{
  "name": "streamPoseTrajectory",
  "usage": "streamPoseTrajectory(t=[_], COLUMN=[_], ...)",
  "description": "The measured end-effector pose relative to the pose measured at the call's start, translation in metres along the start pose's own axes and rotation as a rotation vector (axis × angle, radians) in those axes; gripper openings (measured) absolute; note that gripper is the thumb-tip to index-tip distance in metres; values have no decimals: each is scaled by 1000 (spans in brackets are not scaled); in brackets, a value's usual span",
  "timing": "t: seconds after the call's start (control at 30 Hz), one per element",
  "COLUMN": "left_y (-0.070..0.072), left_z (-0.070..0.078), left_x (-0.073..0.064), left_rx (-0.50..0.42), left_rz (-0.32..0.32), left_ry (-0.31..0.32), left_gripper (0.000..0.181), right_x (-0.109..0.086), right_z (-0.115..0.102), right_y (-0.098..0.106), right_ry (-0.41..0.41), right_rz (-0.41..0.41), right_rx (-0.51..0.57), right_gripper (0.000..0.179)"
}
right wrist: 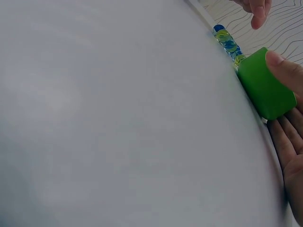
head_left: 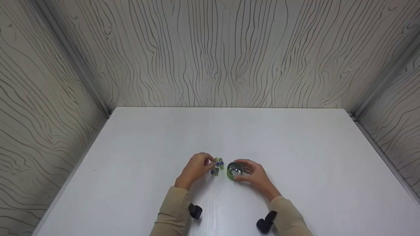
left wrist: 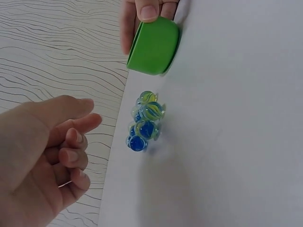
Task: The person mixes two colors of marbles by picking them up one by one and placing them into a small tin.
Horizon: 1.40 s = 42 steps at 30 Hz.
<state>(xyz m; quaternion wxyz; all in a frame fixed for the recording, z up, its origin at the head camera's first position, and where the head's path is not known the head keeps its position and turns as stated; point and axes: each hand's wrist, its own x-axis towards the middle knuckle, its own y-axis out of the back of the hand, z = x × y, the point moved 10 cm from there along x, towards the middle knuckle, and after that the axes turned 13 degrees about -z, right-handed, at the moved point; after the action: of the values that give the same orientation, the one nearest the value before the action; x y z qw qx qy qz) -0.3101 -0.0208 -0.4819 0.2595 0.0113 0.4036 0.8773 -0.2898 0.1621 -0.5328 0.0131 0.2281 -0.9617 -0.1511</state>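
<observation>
A small green bowl with a shiny metallic inside stands on the white table, tilted slightly in the left wrist view. My right hand grips it, thumb on the near side and fingers round the far side. Just left of the bowl lies a cluster of glass marbles, swirled blue and yellow-green. Over their left edge hovers my left hand, its fingers loosely bent with nothing visible between them. In the left wrist view a gap separates those fingertips from the marbles.
The white table spreads out around both hands. Wood-grain patterned panels rise behind it and at both sides. A black wrist camera sits by the left sleeve, another by the right.
</observation>
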Motion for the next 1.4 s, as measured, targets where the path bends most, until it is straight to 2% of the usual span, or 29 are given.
streamPoseTrajectory(t=[0.4,0.67,0.87,1.4], left_y=[2,2,2,-4], left_z=[-10,-19,-23,-34], left_x=[2,4,5,8], left_rx=[29,-8,-1,-7], left_rz=[9,10,27,30], left_ry=[-8,29,52,69], left_gripper=[20,21,20,18], right_x=[2,1,0,2], right_z=[2,5,4,3], right_y=[-1,0,1,-1], right_ry=[12,-2,3,13], right_rz=[-13,4,10,-12], right_rx=[43,45,43,29], right_gripper=[66,65,64,65])
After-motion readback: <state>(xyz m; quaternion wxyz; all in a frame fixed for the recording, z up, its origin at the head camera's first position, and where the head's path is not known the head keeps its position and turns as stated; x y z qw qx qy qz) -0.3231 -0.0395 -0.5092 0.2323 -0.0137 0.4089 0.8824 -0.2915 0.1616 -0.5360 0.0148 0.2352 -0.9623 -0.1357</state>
